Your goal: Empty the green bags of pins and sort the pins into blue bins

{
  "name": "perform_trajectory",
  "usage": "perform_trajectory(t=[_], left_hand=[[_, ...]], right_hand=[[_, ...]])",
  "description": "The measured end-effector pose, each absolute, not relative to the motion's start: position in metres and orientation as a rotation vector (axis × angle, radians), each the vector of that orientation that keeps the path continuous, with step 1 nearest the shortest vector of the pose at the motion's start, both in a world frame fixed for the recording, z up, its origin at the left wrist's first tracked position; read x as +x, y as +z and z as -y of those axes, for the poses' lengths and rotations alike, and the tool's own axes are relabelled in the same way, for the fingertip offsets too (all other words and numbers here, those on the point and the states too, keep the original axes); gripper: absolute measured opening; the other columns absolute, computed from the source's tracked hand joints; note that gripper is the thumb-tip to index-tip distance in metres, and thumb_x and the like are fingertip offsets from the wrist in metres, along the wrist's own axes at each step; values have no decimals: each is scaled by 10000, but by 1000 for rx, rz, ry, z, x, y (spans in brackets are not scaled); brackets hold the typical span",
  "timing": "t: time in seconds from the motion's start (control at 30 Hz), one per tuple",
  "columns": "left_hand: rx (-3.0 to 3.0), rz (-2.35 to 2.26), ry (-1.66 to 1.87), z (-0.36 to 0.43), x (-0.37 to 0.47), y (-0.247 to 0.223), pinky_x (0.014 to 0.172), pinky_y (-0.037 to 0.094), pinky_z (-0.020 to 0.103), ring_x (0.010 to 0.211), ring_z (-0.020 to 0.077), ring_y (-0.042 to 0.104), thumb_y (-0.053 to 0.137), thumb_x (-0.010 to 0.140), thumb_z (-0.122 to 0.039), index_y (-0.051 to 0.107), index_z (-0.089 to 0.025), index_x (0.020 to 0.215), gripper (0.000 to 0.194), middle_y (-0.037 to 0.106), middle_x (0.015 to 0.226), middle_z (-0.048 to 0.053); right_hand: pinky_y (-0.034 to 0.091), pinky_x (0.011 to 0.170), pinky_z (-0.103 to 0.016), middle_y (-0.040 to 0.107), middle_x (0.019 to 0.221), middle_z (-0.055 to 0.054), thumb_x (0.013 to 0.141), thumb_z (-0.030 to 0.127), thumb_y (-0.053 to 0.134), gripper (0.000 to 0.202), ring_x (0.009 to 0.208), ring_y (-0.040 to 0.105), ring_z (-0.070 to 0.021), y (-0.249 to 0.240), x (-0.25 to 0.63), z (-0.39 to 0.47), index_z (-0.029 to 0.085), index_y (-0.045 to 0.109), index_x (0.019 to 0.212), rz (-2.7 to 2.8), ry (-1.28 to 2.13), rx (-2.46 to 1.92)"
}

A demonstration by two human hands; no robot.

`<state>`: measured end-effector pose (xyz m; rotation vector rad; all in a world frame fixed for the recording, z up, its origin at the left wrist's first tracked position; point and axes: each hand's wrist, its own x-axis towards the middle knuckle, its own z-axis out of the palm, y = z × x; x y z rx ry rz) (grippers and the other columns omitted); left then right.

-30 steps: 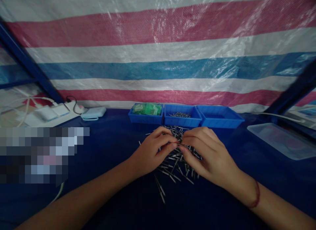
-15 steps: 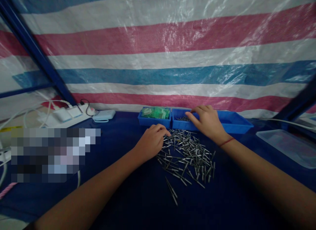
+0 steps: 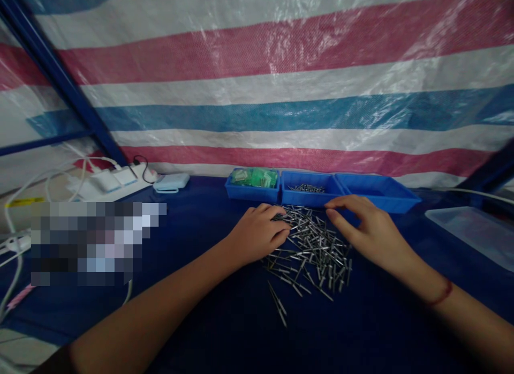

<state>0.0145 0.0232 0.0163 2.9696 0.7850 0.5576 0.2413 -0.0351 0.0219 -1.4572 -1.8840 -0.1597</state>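
A loose pile of thin metal rivets lies on the dark blue table. At the pile's left edge, my left hand has its fingers curled on some rivets. My right hand is just right of the pile, thumb and forefinger apart, with nothing seen between them. Behind the pile, the middle blue bin holds some rivets. The left blue bin holds green and clear packets. A third blue bin is on the right, with no contents visible.
A clear plastic lid rests at the right. On the left are a white power strip with cables, a light blue case and a pixelated area. A striped sheet hangs behind the table.
My right hand has moved from the middle bin toward me and to the right, down beside the pile. My left hand has shifted slightly right, onto the rivets. The view has shifted a little.
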Motion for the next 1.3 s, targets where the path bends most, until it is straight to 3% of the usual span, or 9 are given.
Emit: perform_trajectory(t=[0.07, 0.23, 0.5, 0.63, 0.87, 1.1, 1.3], left_hand=[[2959, -802, 576, -24, 15, 16, 869, 420, 384, 1045, 213, 508, 465, 909, -279, 664, -224, 972, 216, 572, 1144, 44], [2943, -829, 606, -29, 19, 12, 870, 429, 403, 1055, 218, 506, 496, 892, -265, 613, -228, 1074, 219, 554, 1172, 62], [2887, -795, 606, -28, 16, 18, 849, 432, 384, 983, 213, 531, 561, 803, -201, 638, -179, 829, 83, 583, 1058, 54], [2883, -773, 624, -30, 17, 17, 854, 435, 347, 897, 178, 544, 491, 881, -257, 632, -147, 753, 219, 594, 983, 65], [2890, -892, 547, -33, 14, 13, 862, 436, 372, 932, 203, 536, 567, 845, -300, 651, -171, 939, 180, 582, 1046, 62], [2917, -1006, 493, -26, 19, 17, 825, 441, 370, 950, 209, 541, 510, 877, -221, 651, -167, 839, 156, 603, 1033, 47], [2905, -1092, 567, -23, 24, 13, 781, 435, 362, 945, 218, 542, 577, 848, -352, 657, -177, 901, 199, 608, 1052, 37]], right_hand=[[469, 756, -388, 672, 883, -50, 846, 312, 517, 150, 846, 614, -226, 23, 244, 35, 201, 613, 876, 1861, -147, -1462], [475, 762, -399, 672, 887, -50, 845, 298, 521, 131, 849, 613, -222, 22, 245, 38, 207, 611, 875, 1869, -100, -1463], [459, 821, -414, 667, 904, -51, 850, 277, 516, 119, 874, 601, -213, 21, 241, 40, 202, 604, 877, 1912, -65, -1436], [448, 836, -407, 664, 904, -51, 851, 277, 513, 128, 881, 595, -210, 21, 240, 41, 194, 608, 873, 1918, -54, -1439], [445, 823, -389, 665, 885, -51, 853, 270, 507, 139, 858, 593, -200, 19, 240, 41, 185, 617, 865, 1937, -40, -1416], [446, 790, -368, 664, 866, -44, 850, 245, 518, 117, 837, 590, -191, 19, 234, 43, 184, 618, 844, 1958, -9, -1400], [450, 778, -347, 655, 859, -40, 852, 222, 518, 107, 850, 579, -184, 21, 224, 49, 184, 618, 849, 2013, 1, -1356]])
